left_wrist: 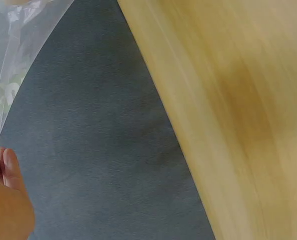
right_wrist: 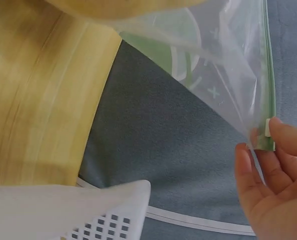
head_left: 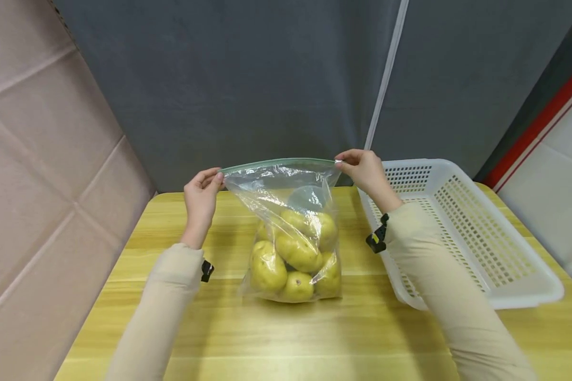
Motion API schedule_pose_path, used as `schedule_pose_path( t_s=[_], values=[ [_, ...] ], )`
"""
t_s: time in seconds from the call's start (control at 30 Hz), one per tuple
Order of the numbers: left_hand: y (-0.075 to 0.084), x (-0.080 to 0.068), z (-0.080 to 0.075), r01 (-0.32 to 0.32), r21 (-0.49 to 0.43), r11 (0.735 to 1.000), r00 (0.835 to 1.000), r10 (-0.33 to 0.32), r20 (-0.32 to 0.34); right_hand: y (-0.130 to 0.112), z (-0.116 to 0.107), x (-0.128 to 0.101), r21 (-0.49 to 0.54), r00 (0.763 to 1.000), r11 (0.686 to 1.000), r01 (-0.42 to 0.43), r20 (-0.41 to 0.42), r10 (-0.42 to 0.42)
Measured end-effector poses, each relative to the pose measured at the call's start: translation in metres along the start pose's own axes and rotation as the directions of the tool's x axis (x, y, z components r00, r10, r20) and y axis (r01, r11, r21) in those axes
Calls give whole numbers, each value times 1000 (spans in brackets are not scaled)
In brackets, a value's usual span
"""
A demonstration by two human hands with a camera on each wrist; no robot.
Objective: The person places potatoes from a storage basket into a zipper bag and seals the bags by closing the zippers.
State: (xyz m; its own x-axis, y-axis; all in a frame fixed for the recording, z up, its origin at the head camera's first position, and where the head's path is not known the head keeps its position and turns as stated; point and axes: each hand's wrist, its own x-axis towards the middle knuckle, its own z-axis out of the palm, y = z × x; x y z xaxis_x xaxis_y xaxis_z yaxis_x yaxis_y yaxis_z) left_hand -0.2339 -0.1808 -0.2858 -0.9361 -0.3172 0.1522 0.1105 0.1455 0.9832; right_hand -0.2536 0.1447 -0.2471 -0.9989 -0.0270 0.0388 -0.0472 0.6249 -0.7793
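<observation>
Left of the basket (head_left: 462, 222), both hands' fingers pinch the bag's (head_left: 291, 222) top corners: left hand (head_left: 201, 198), right hand (head_left: 364, 172); potatoes (head_left: 295, 254) inside.

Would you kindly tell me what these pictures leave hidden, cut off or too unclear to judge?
- Potatoes: exact count unclear in the head view; they overlap, and the bag film glares.
- Basket: its near left side is hidden by the right sleeve in the head view.
- Left hand: cut off by the frame's corner in the left wrist view.
- Right hand: cut off at the right wrist view's edge.
- Table: blurred in the left wrist view.
</observation>
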Motion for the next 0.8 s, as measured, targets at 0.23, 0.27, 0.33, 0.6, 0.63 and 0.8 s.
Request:
schedule_pose_path(
  t_s=[0.23,0.27,0.33,0.6,0.63,0.8],
  values=[
    [-10,3,3,32,-31,999,999,-31,18,4,7,2,-52,994,998,-20,102,25],
    [-11,3,4,40,-30,999,999,-39,24,5,7,2,-68,992,997,-20,124,28],
    [-13,3,5,56,-25,998,998,-55,43,8,8,2,-82,985,996,-17,167,31],
    [-17,3,9,122,33,992,979,-126,161,18,9,4,-105,981,994,-18,189,37],
    [-18,3,10,124,35,992,976,-128,173,18,8,3,-100,982,995,-19,187,37],
    [-18,1,8,130,100,986,964,-150,221,16,0,0,-100,985,994,-43,164,59]
  ],
)
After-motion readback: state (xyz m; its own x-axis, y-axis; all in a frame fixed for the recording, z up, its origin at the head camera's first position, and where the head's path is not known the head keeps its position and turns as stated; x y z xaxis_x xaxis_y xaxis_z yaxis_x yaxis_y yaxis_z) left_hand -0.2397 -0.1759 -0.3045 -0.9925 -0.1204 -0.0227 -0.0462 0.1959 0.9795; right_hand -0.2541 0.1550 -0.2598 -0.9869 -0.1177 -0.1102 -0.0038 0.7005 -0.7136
